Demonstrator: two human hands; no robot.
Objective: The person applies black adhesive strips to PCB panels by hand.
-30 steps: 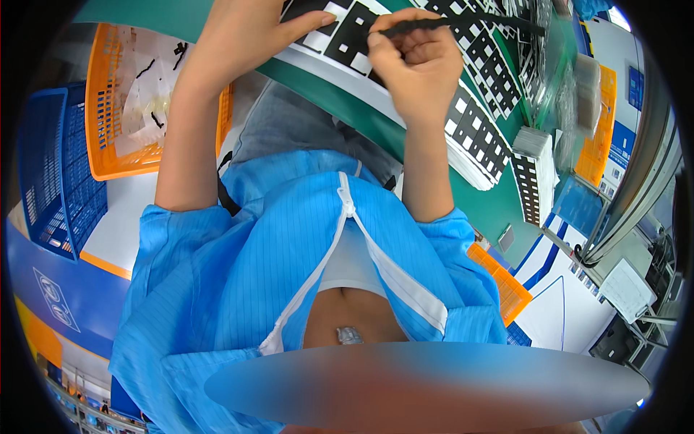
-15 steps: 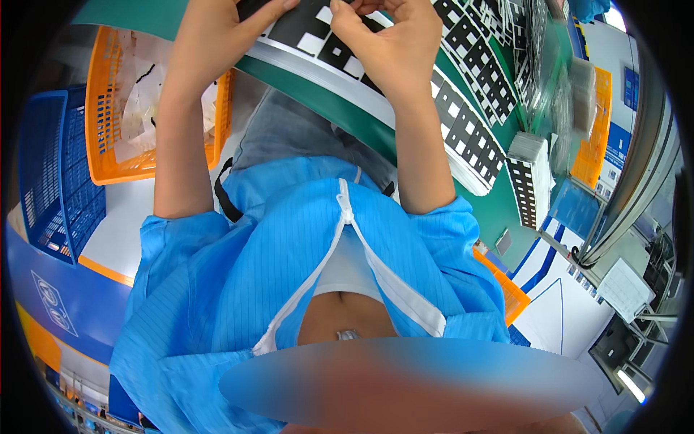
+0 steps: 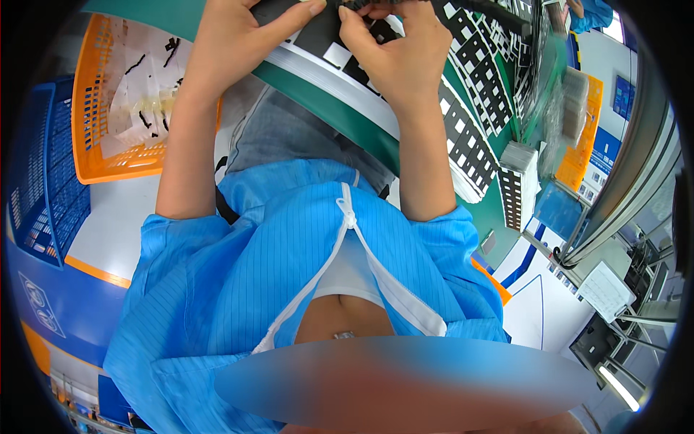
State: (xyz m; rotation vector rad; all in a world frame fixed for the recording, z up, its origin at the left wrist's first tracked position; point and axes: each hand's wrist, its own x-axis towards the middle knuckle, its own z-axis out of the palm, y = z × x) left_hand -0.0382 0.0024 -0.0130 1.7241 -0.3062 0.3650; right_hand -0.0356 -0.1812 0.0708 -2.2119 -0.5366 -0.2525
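Note:
Both hands are at the top edge of the view, over a stack of black sheets with white squares [image 3: 337, 55] on the green table [image 3: 311, 94]. My left hand [image 3: 249, 43] rests over the stack's left part, thumb stretched out towards the right; its other fingertips are cut off by the frame. My right hand [image 3: 405, 54] has its thumb and fingers bent together in a pinch. A thin black strip [image 3: 499, 10] runs along the top edge from these fingers towards the right; its far side is out of view.
More patterned sheets [image 3: 470, 155] lie right of my right forearm, with a small upright stack [image 3: 515, 192] beyond. Clear plastic wrap [image 3: 553, 123] is at the right. Left of me stand an orange basket [image 3: 90, 108] with black scraps inside and a blue crate [image 3: 61, 195]. A person's blue sleeve [image 3: 594, 14] shows far right.
A black strip now shows along the top edge by my right hand. Both hands have shifted slightly to the right and down in the view, which has itself moved a little.

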